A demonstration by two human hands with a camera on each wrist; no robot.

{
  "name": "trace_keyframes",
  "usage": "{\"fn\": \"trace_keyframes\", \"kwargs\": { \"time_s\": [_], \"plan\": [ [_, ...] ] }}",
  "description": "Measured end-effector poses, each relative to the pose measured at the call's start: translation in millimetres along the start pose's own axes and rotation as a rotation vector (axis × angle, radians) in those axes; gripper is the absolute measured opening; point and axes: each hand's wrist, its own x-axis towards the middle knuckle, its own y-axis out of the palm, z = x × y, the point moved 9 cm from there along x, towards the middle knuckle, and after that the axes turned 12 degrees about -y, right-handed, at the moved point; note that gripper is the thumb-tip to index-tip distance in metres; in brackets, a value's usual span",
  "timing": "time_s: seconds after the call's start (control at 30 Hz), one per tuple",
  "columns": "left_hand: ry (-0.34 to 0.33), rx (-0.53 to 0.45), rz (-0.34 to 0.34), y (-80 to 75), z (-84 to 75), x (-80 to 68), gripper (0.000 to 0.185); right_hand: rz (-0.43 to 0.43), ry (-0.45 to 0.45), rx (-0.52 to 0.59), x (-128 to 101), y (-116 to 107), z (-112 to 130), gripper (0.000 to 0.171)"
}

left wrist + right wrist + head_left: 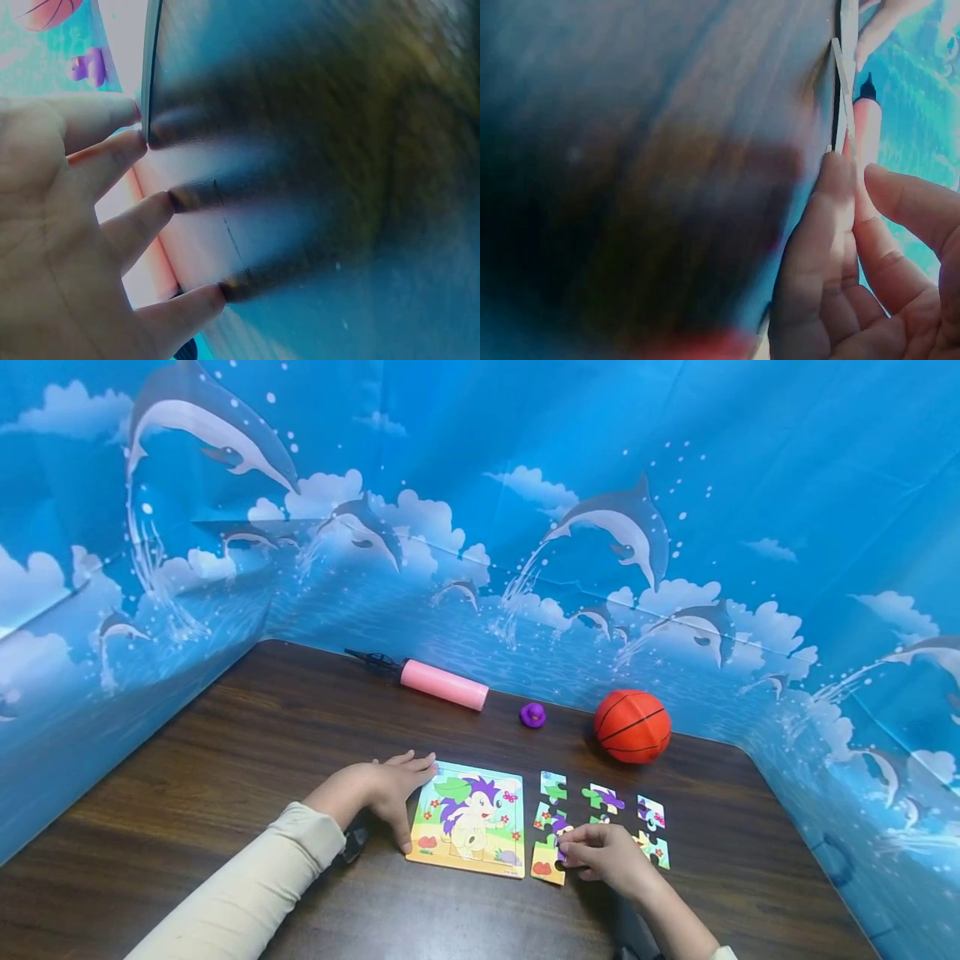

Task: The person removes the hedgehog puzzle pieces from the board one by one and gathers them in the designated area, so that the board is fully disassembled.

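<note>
In the head view a flat puzzle board point(480, 862) with a purple-haired hedgehog picture lies on the dark table. My left hand point(393, 787) is at its left side, fingers spread and thumb near the lower corner. The left wrist view has two of its fingertips point(141, 135) right at the board's thin edge point(152, 52). Right of the board my right hand point(606, 857) pinches a puzzle piece point(545, 862) with a red mushroom on it. Edge-on in the right wrist view, that piece point(841, 71) tilts up from the fingers. The hand partly covers the neighbouring pieces.
Several loose puzzle pieces point(553, 786) lie right of the board in rough rows. Behind them are a red toy basketball point(633, 727), a small purple rubber duck point(533, 716) and a pink hand pump point(445, 684). A blue dolphin-print sheet point(465, 527) surrounds the table.
</note>
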Motion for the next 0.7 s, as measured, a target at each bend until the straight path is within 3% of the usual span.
{"fn": "trace_keyframes", "kwargs": {
  "time_s": [0.07,0.2,0.3,0.5,0.7],
  "plan": [
    [-0.001,0.0,-0.002,-0.7,-0.3,-0.5,0.113,-0.027,0.008,-0.08,0,-2,3,0.023],
    [-0.002,-0.001,-0.001,-2.3,-0.8,-1.5,0.113,-0.098,0.025,-0.361,0,-9,16,0.016],
    [-0.005,-0.004,-0.002,-3.5,0.0,-2.2,0.113,-0.107,-0.01,-0.512,4,-7,33,0.012],
    [0.002,-0.001,-0.001,-3.4,1.2,-3.6,0.115,0.056,-0.198,-0.534,23,38,69,0.026],
    [0.029,0.022,0.001,1.2,-2.5,-3.9,0.119,0.195,-0.255,-0.552,40,86,89,0.047]
  ]
}}
